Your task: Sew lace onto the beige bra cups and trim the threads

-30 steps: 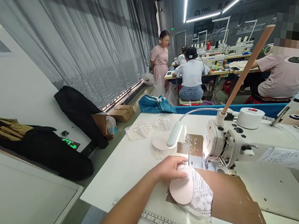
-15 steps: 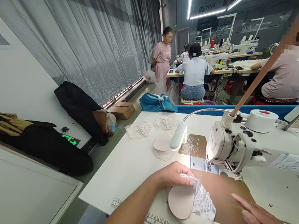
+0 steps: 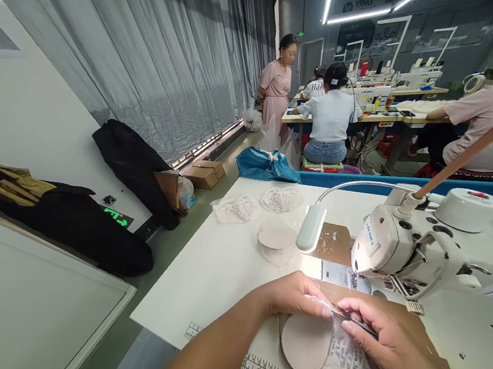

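My left hand (image 3: 300, 296) pinches the upper edge of a white lace piece (image 3: 349, 356) in front of the sewing machine. Beneath that hand, a round beige pad (image 3: 306, 344) lies against the lace. My right hand (image 3: 374, 332) is closed on a small dark metal tool (image 3: 357, 323), whose tip meets the lace edge by my left fingertips. The exact kind of tool is hard to make out. The sewing machine (image 3: 383, 240) stands just beyond both hands, with its metal plate (image 3: 337, 273) lit.
Two lace pieces (image 3: 233, 208) and another round pad (image 3: 276, 236) lie at the table's far left. A lamp (image 3: 312, 227) hangs over the brown board. A blue bag (image 3: 268, 164) sits behind the table. People (image 3: 330, 114) are at and beside other machines.
My right hand has moved left to the lace edge, now holding a dark tool. My left hand keeps its pinch on the lace. The view has shifted slightly.
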{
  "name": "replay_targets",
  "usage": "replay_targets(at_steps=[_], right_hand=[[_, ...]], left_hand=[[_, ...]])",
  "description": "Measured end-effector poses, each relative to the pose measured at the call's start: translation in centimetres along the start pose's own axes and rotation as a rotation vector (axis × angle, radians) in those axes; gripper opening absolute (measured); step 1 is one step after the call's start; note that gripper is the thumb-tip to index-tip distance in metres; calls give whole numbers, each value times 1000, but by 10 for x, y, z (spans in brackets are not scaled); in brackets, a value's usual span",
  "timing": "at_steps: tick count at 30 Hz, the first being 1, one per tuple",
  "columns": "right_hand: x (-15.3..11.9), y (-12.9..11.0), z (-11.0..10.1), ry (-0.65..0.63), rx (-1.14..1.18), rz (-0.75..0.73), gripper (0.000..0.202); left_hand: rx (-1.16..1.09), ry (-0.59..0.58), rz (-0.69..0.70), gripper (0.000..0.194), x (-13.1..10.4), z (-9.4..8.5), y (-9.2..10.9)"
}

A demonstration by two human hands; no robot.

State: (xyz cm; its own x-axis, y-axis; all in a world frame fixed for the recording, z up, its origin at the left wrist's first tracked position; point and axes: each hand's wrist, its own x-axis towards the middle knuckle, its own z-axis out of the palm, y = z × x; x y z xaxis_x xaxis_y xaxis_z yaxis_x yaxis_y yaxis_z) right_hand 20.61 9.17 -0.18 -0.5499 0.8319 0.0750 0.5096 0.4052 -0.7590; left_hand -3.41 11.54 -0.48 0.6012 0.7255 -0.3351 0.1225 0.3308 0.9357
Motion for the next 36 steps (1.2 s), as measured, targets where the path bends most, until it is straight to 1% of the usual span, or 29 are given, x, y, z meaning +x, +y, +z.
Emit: replay_targets(at_steps=[2,5,9,12,17,21,23,26,28,30,31,32,34,36], right_hand=[[1,7,6,-70,85,5,31],[3,14,13,-131,167,51,34],[5,11,15,-171,265,108,38],[6,13,15,-177,312,135,38],[4,20,18,-164,306,160,39],[6,16,19,-173,268,128,37],[7,14,21,-158,264,133,37],[9,18,26,-87,369,219,38],[10,20,29,-27,464,283,44],[11,20,31,-34,484,298,53],[11,20,30,-65,459,288,49],[11,19,29,-100,420,280,41],[8,20,23,-144,332,288,28],[4,22,15,-171,269,315,24]], left_hand=[[8,-11,-5,43,1,1,-1],[42,0,-10,42,3,1,-2],[80,-12,-4,44,3,1,-1],[97,-25,-21,44,2,1,1],[113,-17,-43,45,2,2,2],[178,-13,-21,44,2,4,0],[203,-18,-7,42,3,5,-1],[200,-12,3,40,5,7,-3],[198,0,16,39,7,8,-4],[203,-28,57,37,7,4,-3],[213,-67,76,38,6,1,-2],[234,-114,87,39,4,-3,0],[309,-187,73,45,-2,-13,5],[381,-175,43,48,-9,-21,10]])
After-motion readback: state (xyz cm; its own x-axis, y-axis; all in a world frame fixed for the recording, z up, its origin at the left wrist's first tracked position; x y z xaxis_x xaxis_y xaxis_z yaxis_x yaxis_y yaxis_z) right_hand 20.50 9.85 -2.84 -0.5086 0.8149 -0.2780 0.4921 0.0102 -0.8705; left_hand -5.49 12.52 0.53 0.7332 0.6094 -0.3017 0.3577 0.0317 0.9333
